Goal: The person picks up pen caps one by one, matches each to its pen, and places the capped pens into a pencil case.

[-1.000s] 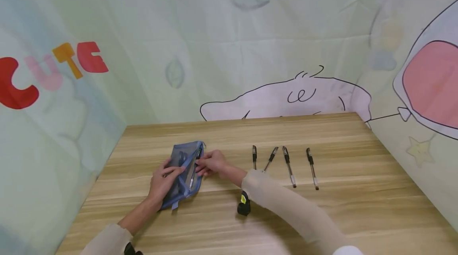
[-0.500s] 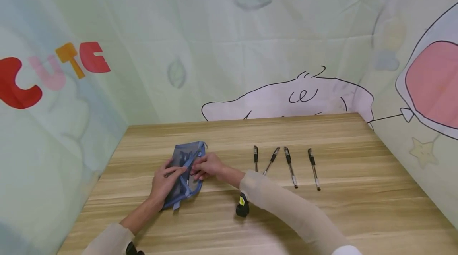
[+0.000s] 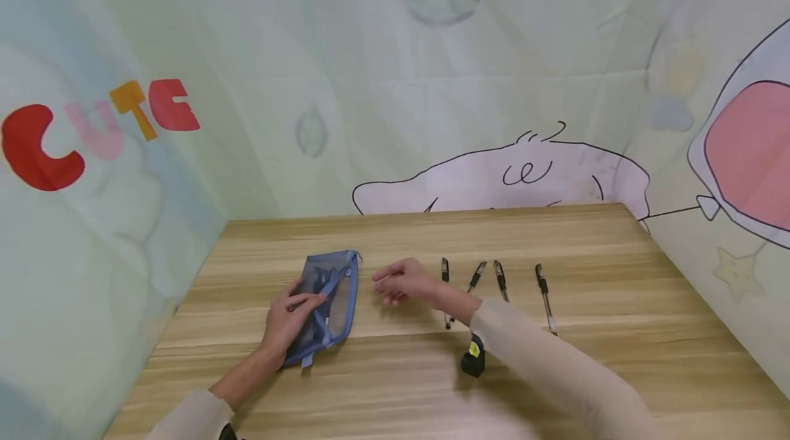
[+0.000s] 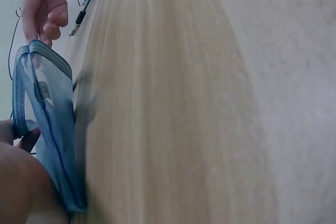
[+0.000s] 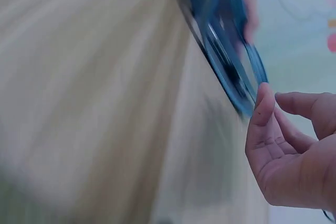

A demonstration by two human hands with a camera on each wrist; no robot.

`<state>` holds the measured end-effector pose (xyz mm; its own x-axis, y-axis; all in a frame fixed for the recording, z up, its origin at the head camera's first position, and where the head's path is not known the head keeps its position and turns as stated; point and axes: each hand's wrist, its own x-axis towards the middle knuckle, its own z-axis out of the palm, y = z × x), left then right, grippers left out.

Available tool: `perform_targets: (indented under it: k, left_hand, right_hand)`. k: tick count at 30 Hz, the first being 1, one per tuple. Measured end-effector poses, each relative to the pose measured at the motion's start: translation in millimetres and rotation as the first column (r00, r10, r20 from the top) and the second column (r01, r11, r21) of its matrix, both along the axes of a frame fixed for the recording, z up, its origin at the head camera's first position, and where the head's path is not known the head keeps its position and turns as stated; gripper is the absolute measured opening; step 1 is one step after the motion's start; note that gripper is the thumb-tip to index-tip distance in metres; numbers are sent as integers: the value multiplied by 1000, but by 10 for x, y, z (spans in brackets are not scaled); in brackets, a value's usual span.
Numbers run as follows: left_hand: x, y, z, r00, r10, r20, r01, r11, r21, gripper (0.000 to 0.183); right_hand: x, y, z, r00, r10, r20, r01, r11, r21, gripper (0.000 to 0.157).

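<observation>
A blue mesh pencil case (image 3: 341,313) lies at the left of the table, its zip side gaping toward the right. Through the mesh, several dark pen-like shapes show inside. My left hand (image 3: 286,322) holds the case by its opening, thumb and fingers pinching the flap; part of this grip also shows in the left wrist view. Between the case and the pens hovers my right hand (image 3: 407,281), with nothing in its loosely bent fingers. In the right wrist view its thumb (image 5: 304,104) and fingertips stand slightly apart.
To the right lie several black-capped clear pens, among them an upright one (image 3: 445,272), a slanted one (image 3: 478,274) and the rightmost (image 3: 545,296). The right forearm covers parts of some. A printed cloth wall (image 3: 247,83) borders the wooden table (image 3: 370,385).
My right hand has let go of a pen inside the case and drawn back to the right, out of the opening. The left hand keeps holding the case in place.
</observation>
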<state>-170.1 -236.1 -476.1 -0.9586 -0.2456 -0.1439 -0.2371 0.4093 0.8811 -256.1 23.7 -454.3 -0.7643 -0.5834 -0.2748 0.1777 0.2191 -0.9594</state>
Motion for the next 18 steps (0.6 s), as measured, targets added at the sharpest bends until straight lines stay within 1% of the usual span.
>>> perform_targets:
  k: [2,4,7,9,12,14,16,18]
  left_hand:
    - [8,9,-6,1000,1,-3,-1,1000,2,47]
    - [18,15,-8,1000,-5,-6,5,1000,6,48]
    - [41,26,-15,1000,-14,-6,14,1000,14,49]
    - [74,26,-28,1000,-17,2,17,1000,16,48]
    - [96,25,-46,1000,-15,7,15,1000,7,48]
    - [87,22,-47,1000,-13,3,13,1000,-2,49]
    - [60,21,-37,1000,-11,-8,11,1000,-10,49]
    - [31,22,-19,1000,-7,-12,7,1000,-13,48]
  right_hand:
    - [-30,187,46,999,-42,2,42,999,24,32]
    - [-57,370,54,997,-82,-1,82,996,47,31]
    - [-69,626,27,991,-135,10,134,988,73,29]
    - [-64,769,-20,986,-166,22,163,982,93,28]
    - [-57,916,-73,972,-233,34,228,968,103,27]
    - [-66,975,-80,961,-276,34,271,957,108,26]
    - [-81,1009,-55,951,-309,28,304,946,109,25]
    - [-108,1032,-19,947,-322,23,317,941,120,24]
